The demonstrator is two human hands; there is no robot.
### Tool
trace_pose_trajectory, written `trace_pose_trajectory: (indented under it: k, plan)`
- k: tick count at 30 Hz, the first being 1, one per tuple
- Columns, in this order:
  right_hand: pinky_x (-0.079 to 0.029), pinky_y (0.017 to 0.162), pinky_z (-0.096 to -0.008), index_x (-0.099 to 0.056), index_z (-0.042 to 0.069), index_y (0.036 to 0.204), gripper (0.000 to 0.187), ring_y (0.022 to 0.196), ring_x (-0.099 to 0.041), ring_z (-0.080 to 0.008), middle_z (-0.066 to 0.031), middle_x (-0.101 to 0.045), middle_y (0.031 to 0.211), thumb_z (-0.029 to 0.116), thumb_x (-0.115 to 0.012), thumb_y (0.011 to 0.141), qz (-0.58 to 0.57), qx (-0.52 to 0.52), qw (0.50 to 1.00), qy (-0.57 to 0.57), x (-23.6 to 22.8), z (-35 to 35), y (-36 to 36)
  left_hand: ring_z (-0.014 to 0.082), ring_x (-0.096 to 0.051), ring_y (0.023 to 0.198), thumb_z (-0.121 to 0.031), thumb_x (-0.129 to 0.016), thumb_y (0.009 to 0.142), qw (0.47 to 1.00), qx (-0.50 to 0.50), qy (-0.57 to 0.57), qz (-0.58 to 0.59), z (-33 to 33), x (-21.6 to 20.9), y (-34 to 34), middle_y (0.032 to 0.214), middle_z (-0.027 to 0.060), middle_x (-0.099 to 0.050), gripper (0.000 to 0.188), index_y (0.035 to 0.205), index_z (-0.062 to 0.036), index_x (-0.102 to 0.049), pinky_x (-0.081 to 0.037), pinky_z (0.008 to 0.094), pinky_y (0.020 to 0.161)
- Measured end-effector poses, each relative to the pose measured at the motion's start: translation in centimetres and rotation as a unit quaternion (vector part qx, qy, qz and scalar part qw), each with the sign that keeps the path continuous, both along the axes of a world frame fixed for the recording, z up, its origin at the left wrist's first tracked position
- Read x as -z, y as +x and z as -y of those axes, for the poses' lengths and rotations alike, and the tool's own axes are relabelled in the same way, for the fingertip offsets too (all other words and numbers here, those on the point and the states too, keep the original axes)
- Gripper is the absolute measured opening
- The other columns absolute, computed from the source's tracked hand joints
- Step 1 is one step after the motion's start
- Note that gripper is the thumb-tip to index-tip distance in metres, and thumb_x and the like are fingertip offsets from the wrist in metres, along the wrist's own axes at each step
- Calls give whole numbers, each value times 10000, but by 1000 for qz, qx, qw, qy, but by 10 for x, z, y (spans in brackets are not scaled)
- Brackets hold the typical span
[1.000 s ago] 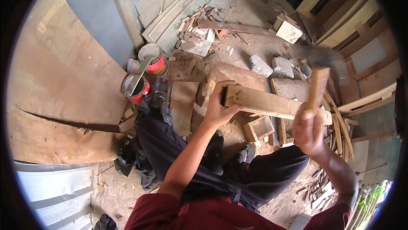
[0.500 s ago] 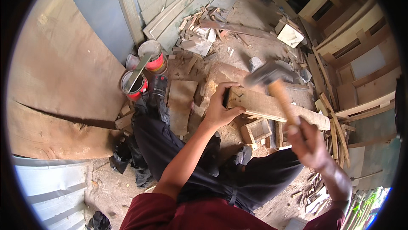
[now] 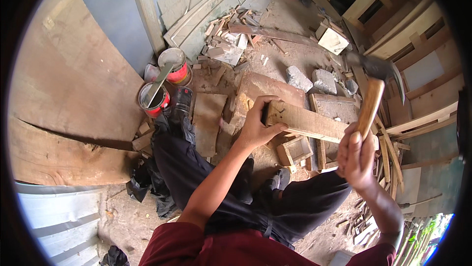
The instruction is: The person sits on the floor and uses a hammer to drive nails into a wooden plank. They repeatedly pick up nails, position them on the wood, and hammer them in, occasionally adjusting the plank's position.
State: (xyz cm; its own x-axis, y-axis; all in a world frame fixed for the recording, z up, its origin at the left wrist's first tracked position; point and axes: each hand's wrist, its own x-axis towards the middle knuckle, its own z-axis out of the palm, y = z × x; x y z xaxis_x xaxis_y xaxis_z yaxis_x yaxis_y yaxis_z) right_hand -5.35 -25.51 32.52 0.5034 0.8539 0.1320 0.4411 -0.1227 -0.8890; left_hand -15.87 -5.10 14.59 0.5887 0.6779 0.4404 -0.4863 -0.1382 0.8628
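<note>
My left hand (image 3: 261, 127) grips the left end of a long wooden block (image 3: 314, 122), fingers over its far side and thumb along its near edge. Dark marks show on the block's face close to that hand. In my right hand (image 3: 358, 160) is a claw hammer (image 3: 371, 101), held by its wooden handle with the fingers wrapped round. Its dark metal head is raised, up and to the right of the block and apart from it. My right hand and the handle hide part of the block's right end.
Paint tins (image 3: 173, 67) with red sides stand at the left, a stick across them. Concrete lumps (image 3: 299, 79) and a flat board (image 3: 273, 86) lie beyond the block. Scrap wood (image 3: 228, 40) is heaped farther off. A small wooden frame (image 3: 296, 151) rests below the block. Wooden panels lean at right.
The hammer has swung up and to the right, away from the block's left end. My right hand has risen slightly; my left hand keeps its hold on the block.
</note>
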Motion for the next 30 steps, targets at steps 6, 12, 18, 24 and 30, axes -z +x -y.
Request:
trace_pose_trajectory:
  k: [6, 12, 18, 24, 30]
  plan:
    - [-319, 415, -245, -510, 31, 969, 214, 475, -428, -49, 31, -448, 588, 221, -448, 1046, 109, -68, 986, -105, -13, 8, -5, 184, -557, 1082, -191, -858, 678, 1000, -5, 9, -4, 1, 0, -3, 1154, 101, -586, 690, 1248, -26, -505, -441, 321, 953]
    - [-363, 407, -265, -528, -9, 955, 196, 502, -502, -89, -13, -535, 655, 174, -492, 1017, 204, -113, 972, 4, 11, 11, 5, 159, -552, 1094, -257, -887, 695, 1000, 19, 10, 18, 10, 5, 7, 1176, 78, -577, 726, 1263, -25, -499, -435, 319, 967]
    - [-277, 369, -264, -493, -12, 903, 297, 451, -433, -54, 19, -480, 581, 236, -429, 1054, 31, -56, 989, -134, -17, 3, -3, 177, -548, 1120, -88, -833, 656, 999, 17, 10, -31, 17, 0, 4, 1177, 83, -576, 689, 1259, -30, -506, -432, 327, 978]
    - [-395, 457, -287, -512, -19, 1025, 183, 549, -539, -119, -50, -560, 637, 163, -492, 1024, 152, -47, 978, -137, 9, 30, -8, 182, -552, 1117, -66, -820, 651, 999, 28, 2, -17, 19, -9, 6, 1177, 91, -584, 680, 1256, -34, -509, -434, 331, 977]
    - [-263, 333, -213, -473, 45, 871, 398, 382, -324, -11, 64, -384, 531, 384, -375, 1053, 8, 6, 1000, -11, -14, 13, -6, 174, -561, 1100, -85, -844, 655, 999, 30, -10, -17, 19, -1, 6, 1169, 84, -591, 684, 1253, -36, -515, -440, 323, 964]
